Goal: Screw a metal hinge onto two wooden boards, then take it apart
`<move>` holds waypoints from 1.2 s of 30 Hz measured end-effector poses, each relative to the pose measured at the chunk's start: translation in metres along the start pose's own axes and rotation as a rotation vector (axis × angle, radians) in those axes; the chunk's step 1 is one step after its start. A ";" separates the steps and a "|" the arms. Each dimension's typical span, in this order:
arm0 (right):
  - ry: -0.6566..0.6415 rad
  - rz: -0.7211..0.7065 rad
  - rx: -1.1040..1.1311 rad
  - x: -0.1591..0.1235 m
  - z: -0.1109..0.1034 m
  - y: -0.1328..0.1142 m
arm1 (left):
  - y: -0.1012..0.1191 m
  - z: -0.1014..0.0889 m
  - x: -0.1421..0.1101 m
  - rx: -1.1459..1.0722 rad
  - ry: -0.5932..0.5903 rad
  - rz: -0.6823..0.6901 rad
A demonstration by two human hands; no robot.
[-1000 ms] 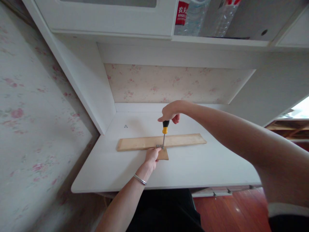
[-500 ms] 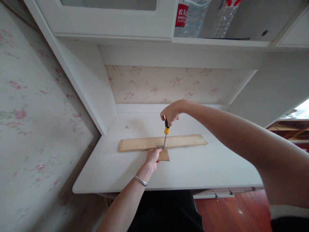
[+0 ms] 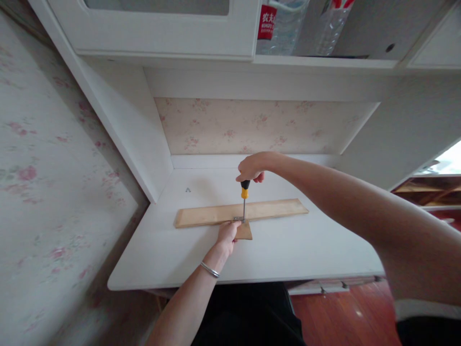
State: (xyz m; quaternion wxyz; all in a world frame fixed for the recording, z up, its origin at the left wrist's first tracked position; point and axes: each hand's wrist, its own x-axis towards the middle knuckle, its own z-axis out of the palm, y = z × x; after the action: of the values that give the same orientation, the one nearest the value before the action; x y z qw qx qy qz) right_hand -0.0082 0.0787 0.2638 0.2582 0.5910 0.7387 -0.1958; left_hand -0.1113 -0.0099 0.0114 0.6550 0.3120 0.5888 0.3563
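Observation:
A black-and-yellow screwdriver stands nearly upright, its handle wrapped by my right hand. Its tip meets a small metal hinge where two pieces of wood join. The long wooden board lies across the white desk. Against its near edge sits a short wooden piece, which my left hand grips from the left, with the thumb by the hinge. Any screw under the tip is too small to make out.
A small metal piece lies at the back left of the white desk. Plastic water bottles stand on the shelf above. A side panel bounds the left, and drawers sit below the front edge.
The screwdriver has come from a slight tilt to nearly vertical, and my right hand has turned around its handle. My left hand and the wood stay in place; the view shifts slightly.

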 end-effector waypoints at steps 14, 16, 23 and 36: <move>-0.066 -0.122 0.015 0.002 -0.002 0.002 | 0.001 -0.001 -0.002 0.003 -0.024 -0.006; -0.049 -0.105 0.031 0.002 -0.001 0.002 | 0.000 -0.001 -0.001 0.004 -0.018 0.002; -0.010 -0.174 -0.031 -0.001 0.000 -0.001 | 0.001 0.000 -0.001 -0.009 -0.016 -0.012; -0.054 -0.105 0.025 0.003 0.001 -0.005 | 0.001 0.002 -0.003 -0.069 -0.029 -0.005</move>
State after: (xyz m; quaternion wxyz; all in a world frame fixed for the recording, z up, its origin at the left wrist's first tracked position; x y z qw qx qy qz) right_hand -0.0130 0.0791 0.2610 0.2602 0.5490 0.7590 -0.2341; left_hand -0.1098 -0.0115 0.0140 0.6747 0.2928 0.5675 0.3701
